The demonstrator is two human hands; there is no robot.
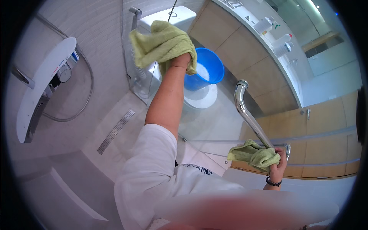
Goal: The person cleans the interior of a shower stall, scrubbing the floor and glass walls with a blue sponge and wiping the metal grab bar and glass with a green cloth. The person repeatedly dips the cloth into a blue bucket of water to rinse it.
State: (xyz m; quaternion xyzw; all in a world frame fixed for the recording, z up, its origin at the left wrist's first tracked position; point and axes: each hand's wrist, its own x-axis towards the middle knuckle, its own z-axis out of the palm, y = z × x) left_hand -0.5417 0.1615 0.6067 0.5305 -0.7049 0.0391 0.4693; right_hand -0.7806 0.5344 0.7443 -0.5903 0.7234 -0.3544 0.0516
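My left arm reaches up the middle of the view. A green terry cloth (164, 43) covers most of my left hand (181, 60), leaving mainly the wrist side in sight, and lies in front of the glass shower screen (152, 77). Whether cloth and glass touch is unclear. At the lower right, my right hand (279, 164), with a dark bracelet at its wrist, holds a second green cloth (253, 156) around the lower end of a curved chrome bar handle (254, 120). Its fingers are partly hidden behind cloth and metal.
Beyond the glass, a blue bucket (205, 69) stands on the lid of a white toilet (201, 99). A shower panel (46, 89) with a hose is on the left wall, a floor drain (116, 131) below. White bottles (263, 25) stand on a counter (273, 50) at upper right.
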